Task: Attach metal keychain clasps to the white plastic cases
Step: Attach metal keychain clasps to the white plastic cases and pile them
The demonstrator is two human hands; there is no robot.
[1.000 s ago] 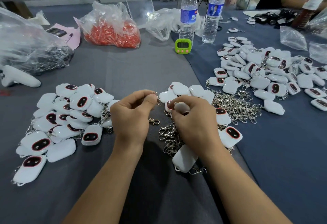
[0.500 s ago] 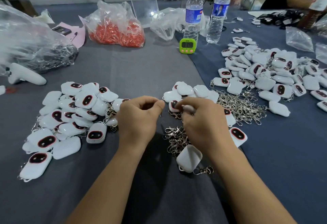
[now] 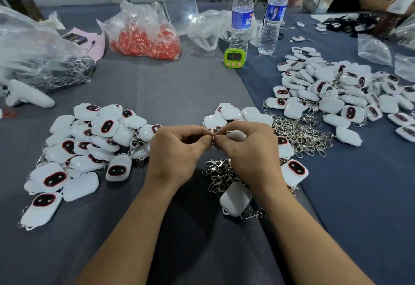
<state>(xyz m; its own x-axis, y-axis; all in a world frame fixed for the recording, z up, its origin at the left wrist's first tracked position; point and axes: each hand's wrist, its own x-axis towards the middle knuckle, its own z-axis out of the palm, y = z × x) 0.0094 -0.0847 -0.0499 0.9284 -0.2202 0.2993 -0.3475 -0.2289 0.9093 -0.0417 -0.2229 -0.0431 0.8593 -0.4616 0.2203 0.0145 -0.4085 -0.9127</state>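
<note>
The two hands are brought together over the middle of the grey tabletop (image 3: 179, 95), thumb tips almost touching; the right hand (image 3: 249, 156) is curled round a white case (image 3: 235, 135), which peeks out above its knuckles; the left hand (image 3: 177, 154) has its fingers bent and pinches a metal clasp (image 3: 214, 135) against the edge of that case; only a glint of it shows, too small to make out more.

Under the right wrist lies a tangle of loose clasps (image 3: 219, 172); just beside it sits a face-down case with a clasp on it (image 3: 235, 197); a case with a dark oval face (image 3: 294, 171) lies to the right of the wrist. A few plain cases (image 3: 233, 112) sit just beyond the hands. To the left is a heap of cases with clasps (image 3: 89, 145); to the right a wider spread of clasps (image 3: 301, 134) runs into a big pile of cases (image 3: 336, 95).

Farther back stand a green timer (image 3: 233, 58) and two water bottles (image 3: 241, 15); a clear bag of orange-red pieces (image 3: 146, 39) lies left of them; another bag (image 3: 45, 59) with dark metal parts sits at the far left, a white handle-shaped device (image 3: 29, 99) beside it.
</note>
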